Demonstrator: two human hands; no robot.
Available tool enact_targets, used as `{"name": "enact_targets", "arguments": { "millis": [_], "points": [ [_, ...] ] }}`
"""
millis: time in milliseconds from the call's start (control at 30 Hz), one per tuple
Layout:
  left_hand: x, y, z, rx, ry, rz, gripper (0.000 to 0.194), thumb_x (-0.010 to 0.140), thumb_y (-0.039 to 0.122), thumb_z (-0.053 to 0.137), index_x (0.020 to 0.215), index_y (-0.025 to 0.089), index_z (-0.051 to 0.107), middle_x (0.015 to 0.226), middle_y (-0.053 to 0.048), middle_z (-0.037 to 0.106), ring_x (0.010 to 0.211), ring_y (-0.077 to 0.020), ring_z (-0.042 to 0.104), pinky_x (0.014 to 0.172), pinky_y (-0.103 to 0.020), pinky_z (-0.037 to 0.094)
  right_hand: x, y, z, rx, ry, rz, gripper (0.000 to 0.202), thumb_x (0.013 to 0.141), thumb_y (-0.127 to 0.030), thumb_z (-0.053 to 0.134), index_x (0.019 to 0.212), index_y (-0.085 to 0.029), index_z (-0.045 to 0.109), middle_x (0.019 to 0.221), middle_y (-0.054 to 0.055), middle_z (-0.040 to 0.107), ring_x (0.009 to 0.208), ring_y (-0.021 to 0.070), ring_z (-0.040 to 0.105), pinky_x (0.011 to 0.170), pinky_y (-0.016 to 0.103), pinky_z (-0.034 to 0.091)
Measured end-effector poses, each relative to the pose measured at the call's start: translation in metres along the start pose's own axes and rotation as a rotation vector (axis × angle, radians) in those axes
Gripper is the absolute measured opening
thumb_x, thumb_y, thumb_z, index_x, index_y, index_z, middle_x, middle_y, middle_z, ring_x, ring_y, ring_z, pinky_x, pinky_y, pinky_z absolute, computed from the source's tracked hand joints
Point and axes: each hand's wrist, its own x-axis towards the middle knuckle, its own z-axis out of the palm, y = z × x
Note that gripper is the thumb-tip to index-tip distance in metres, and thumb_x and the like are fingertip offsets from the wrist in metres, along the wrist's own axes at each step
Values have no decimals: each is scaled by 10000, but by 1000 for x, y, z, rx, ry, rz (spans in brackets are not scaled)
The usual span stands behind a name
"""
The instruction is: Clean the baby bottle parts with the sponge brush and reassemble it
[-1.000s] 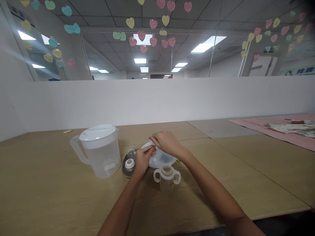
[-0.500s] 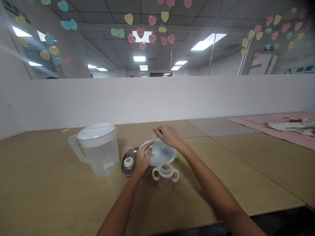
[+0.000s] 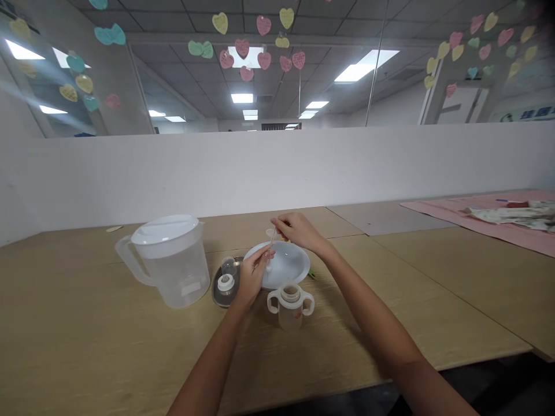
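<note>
Over a white bowl (image 3: 291, 264), my two hands share a thin, pale drinking straw (image 3: 273, 237). My left hand (image 3: 252, 274) is closed round its lower part, and a small white end (image 3: 268, 268) sticks out below the fingers. My right hand (image 3: 299, 231) pinches the top; whether a thin brush runs inside the straw is too small to tell. In front of the bowl stands an uncapped, two-handled baby bottle (image 3: 290, 309). Left of it, a metal tray (image 3: 217, 299) bears a white collar ring with a teat (image 3: 225, 282) and a clear cap (image 3: 229, 266).
A lidded clear pitcher (image 3: 182, 271) of water stands on the left of the wooden table (image 3: 108, 335). A green handle (image 3: 312, 275) pokes out right of the bowl. At the far right lies a pink cloth (image 3: 437, 209) with fabric on it. A white wall (image 3: 260, 173) closes the back.
My right hand has risen slightly from the left, and more of the thin straw shows between them. The straw leans more now. The whole view has shifted a little; the other things stay put.
</note>
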Motion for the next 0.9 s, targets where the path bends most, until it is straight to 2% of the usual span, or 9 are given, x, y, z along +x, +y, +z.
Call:
{"name": "enact_targets", "arguments": {
  "millis": [133,267,433,700,900],
  "points": [
    [0,2,1,-86,-27,-65,445,795,425,567,1107,115,631,932,-109,716,777,-182,669,738,-280,519,-2,-7,0,-58,-44,-63,434,923,-342,367,565,-148,516,533,-9,540,514,91,460,543,219,272],
    [0,2,1,-113,-34,-71,453,776,431,589,1100,118,633,942,-115,714,793,-192,676,748,-293,531,-4,-12,-1,-174,-45,-76,426,933,-331,351,609,-142,551,562,0,543,532,98,434,544,232,249],
    [0,-1,1,-56,-36,-18,327,770,386,605,974,140,674,1008,-110,699,881,-200,663,807,-301,525,-9,-18,-2,-287,-79,-133,368,934,-306,376,679,-148,590,629,12,568,570,107,415,547,240,224],
    [0,-4,2,-105,-67,-27,253,773,358,596,892,136,617,927,-94,699,851,-182,666,796,-291,522,-8,-20,1,-175,-156,-210,302,913,-305,460,762,-128,653,763,44,625,679,113,495,617,224,283],
    [1,-2,3,-109,-65,-31,251,747,326,620,912,136,623,908,-88,702,867,-197,662,793,-295,522,-8,-22,1,-64,-233,-201,287,887,-307,489,766,-127,678,734,42,641,677,128,519,626,225,333]
  ]
}}
